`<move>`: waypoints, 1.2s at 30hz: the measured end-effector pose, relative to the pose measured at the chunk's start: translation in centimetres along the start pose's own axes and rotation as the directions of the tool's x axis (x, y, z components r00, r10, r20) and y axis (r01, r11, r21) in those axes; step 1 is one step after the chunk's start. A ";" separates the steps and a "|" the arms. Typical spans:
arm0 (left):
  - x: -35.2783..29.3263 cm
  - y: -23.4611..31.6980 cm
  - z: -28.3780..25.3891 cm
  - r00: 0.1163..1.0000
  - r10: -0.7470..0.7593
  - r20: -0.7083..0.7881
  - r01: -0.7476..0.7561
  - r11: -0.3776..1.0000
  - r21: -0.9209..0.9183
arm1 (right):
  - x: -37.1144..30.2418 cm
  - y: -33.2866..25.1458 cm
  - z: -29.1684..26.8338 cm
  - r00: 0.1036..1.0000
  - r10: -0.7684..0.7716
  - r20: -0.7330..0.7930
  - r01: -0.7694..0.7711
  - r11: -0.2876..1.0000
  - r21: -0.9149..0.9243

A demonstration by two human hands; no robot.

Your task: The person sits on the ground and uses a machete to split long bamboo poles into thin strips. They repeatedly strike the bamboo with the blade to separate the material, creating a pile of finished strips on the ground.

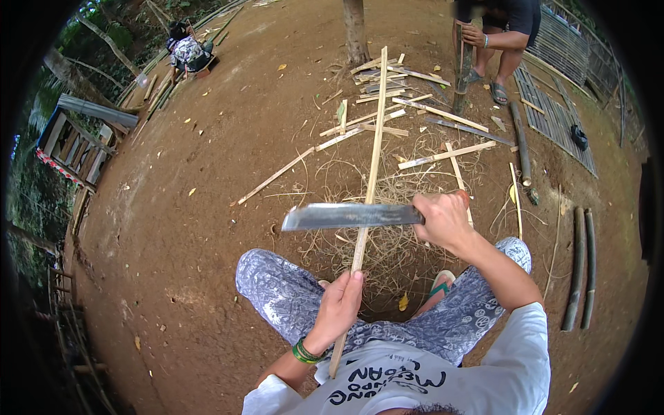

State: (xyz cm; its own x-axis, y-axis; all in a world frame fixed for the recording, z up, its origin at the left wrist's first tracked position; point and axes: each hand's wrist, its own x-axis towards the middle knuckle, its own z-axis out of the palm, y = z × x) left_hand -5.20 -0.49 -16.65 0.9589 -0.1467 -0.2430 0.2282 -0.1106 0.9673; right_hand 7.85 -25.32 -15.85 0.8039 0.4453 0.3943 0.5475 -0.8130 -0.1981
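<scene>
My left hand (340, 304) is closed round the lower part of a long, pale bamboo strip (377, 145), which runs from my waist out over the ground ahead. In my right hand (443, 220) is the handle of a machete (353, 216), mostly covered by the fingers. Its broad grey blade points left and crosses over the strip, a short way beyond my left hand. Whether the edge touches the strip I cannot tell. Thin curled shavings (394, 249) lie heaped on the ground beneath, between my bent knees.
Split bamboo pieces (387, 86) lie scattered ahead. At upper right, another person (505, 34) grips an upright bamboo piece (463, 69). Dark poles (574, 270) and a slatted bamboo panel (553, 117) lie at right. A tree trunk (355, 31) stands ahead; someone else (188, 52) sits far left.
</scene>
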 end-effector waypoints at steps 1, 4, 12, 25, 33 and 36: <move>-0.3 -0.3 0.0 0.997 -0.078 -0.012 0.078 0.997 0.008 | 0.5 0.7 -0.3 0.998 0.058 -0.018 -0.059 0.998 -0.025; -0.3 -0.9 0.4 1.000 -0.002 -0.028 0.004 0.998 0.061 | 0.2 0.2 -0.9 0.999 0.043 0.028 -0.043 0.999 -0.004; -1.8 -1.6 -0.2 0.999 0.029 -0.024 -0.024 0.986 0.166 | 0.9 3.9 -1.3 0.977 0.184 -0.113 -0.190 0.980 -0.053; -2.2 -1.5 -0.5 0.994 0.088 -0.057 -0.072 0.969 0.237 | -0.6 1.8 -0.5 0.996 0.064 0.058 -0.065 0.998 0.014; -2.0 -1.8 -0.7 0.993 0.104 -0.047 -0.089 0.964 0.249 | -0.5 1.2 -0.5 0.998 0.012 0.063 -0.012 1.000 0.000; -2.4 -2.6 -0.7 0.995 0.097 -0.036 -0.086 0.968 0.237 | -0.6 2.1 0.2 0.999 -0.023 0.046 0.023 1.000 0.010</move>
State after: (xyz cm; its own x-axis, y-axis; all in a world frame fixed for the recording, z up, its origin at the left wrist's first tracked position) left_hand -7.97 0.79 -18.59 0.9819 -0.1216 -0.1454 0.0987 -0.3270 0.9398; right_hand 8.60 -27.22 -16.70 0.8008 0.4811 0.3568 0.5681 -0.7987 -0.1981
